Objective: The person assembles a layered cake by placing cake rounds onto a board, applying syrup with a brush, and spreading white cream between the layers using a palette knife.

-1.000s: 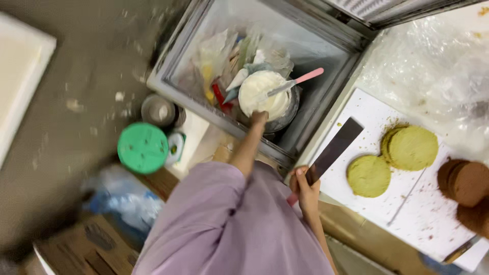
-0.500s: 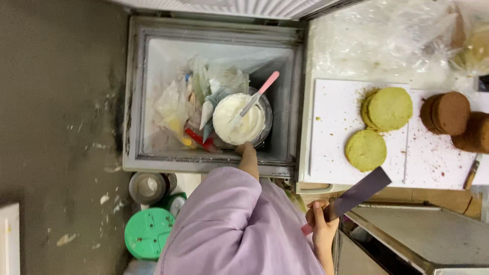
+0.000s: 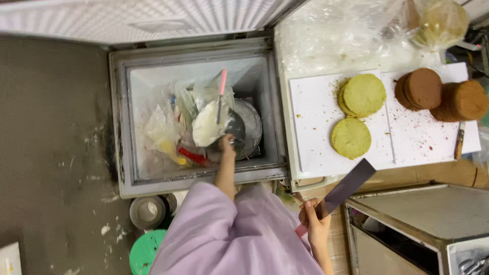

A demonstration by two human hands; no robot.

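A grey concrete floor (image 3: 56,153) fills the left side, scuffed and flecked with white spots. An open chest freezer (image 3: 122,127) stands on it, its worn metal rim framing a white inner wall, and its ribbed white lid (image 3: 153,18) is raised along the top edge. Right of the freezer, a bench (image 3: 433,175) with a wooden front edge carries a white cutting board (image 3: 316,117) dusted with crumbs, with crinkled clear plastic sheeting (image 3: 336,40) behind it. Lower right, a steel cabinet (image 3: 423,214) with a flat metal top stands beside the bench. The light is even and bright.
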